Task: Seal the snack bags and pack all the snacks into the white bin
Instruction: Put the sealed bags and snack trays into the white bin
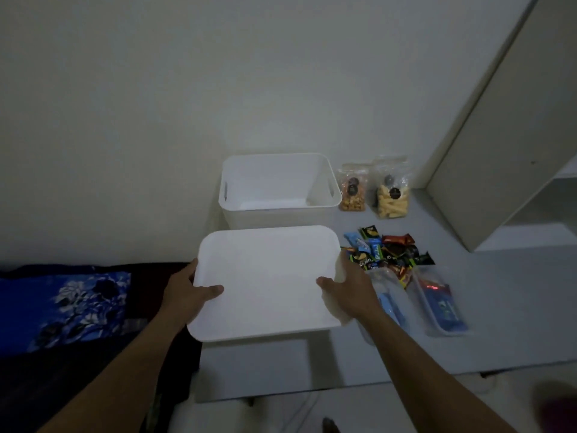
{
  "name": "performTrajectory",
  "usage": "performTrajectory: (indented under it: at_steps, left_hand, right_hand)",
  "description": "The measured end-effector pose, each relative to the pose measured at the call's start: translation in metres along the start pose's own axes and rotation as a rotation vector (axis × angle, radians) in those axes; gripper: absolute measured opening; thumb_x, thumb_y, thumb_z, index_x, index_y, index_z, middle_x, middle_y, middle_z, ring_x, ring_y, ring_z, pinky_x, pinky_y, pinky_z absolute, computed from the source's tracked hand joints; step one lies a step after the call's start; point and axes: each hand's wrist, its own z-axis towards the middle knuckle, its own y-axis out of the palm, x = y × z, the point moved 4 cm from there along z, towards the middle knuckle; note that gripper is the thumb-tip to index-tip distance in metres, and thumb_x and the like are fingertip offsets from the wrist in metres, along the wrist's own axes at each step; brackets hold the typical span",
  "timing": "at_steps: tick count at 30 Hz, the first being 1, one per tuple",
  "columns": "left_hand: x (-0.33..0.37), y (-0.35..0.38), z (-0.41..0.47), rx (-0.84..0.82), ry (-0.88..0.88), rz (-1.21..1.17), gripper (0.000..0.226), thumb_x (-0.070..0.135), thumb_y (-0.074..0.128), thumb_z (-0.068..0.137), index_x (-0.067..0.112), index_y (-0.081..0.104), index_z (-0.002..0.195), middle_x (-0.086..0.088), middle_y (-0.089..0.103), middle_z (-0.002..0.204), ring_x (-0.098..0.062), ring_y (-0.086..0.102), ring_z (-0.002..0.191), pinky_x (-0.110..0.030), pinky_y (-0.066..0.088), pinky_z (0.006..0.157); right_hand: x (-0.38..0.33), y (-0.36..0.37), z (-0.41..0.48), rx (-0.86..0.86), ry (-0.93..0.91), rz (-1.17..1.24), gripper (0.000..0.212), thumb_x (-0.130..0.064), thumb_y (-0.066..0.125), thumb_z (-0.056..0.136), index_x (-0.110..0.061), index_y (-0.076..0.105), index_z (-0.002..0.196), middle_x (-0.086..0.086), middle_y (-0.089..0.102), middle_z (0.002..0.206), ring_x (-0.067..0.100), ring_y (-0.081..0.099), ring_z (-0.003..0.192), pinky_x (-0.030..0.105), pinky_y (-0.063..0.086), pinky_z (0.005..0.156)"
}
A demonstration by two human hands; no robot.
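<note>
Head view: dim room, person at a pale table (pixel 515 307), wall behind.
Left hand (pixel 184 292): grasping lid (pixel 265 282) at its left edge, thumb on top, fingers under.
Right hand (pixel 346 292): grasping lid at right edge, same grip.
Lid: white, flat, held level in the air, near side of bin (pixel 278 185), not on it.
Bin: white, open, far centre against wall, looks empty; slot handles in both short sides.
Tall bags (pixel 374 190): two clear pouches, upright, just right of bin; cannot tell if tops are sealed.
Loose snacks (pixel 387 248): pile of small wrappers, right of lid, near side of tall bags.
Flat bags (pixel 437 301): two clear bags lying near right, blue packs inside; one partly hidden by right wrist.
Handling: lid likely light, stiff, smooth plastic; two-edge hold suits it. Bags soft, crinkly, contents crushable; take by the top seam. Wrappers light, slippery; scoop them.
Edges: table's near edge close under the lid; dark bedding (pixel 78 304) left of table.
Open room: bare table below the lid and far right; bin mouth unobstructed from above.
</note>
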Motion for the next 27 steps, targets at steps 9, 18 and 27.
performTrajectory:
  at_steps: [9,18,27]
  left_hand:
    - [-0.078,0.046,0.016,-0.075,-0.119,0.302,0.101,0.025,0.086,0.072,0.008,0.028,0.152,-0.016,0.047,0.145,-0.037,0.047,0.129,-0.048,0.039,0.109]
    - [-0.094,0.069,0.018,0.001,-0.025,0.702,0.089,0.031,0.081,0.077,0.007,0.036,0.149,-0.019,0.040,0.145,-0.038,0.041,0.130,-0.044,0.037,0.109]
    - [-0.101,0.072,0.016,-0.069,-0.084,0.705,0.085,0.039,0.069,0.086,0.011,0.025,0.154,-0.015,0.022,0.157,-0.038,0.036,0.138,-0.046,0.037,0.110]
  right_hand:
    - [0.073,0.059,0.002,-0.116,0.169,-0.134,0.094,-0.041,0.071,0.086,-0.012,0.015,0.156,0.014,0.044,0.145,0.032,0.041,0.135,0.049,0.031,0.114]
    - [0.091,0.075,0.007,-0.140,0.155,-0.309,0.086,-0.041,0.067,0.089,-0.012,0.019,0.155,0.014,0.037,0.146,0.036,0.036,0.134,0.046,0.037,0.108]
    - [0.088,0.087,0.002,-0.172,0.077,-0.356,0.071,-0.036,0.061,0.093,-0.011,0.026,0.151,0.011,0.029,0.151,0.035,0.025,0.139,0.042,0.033,0.110]
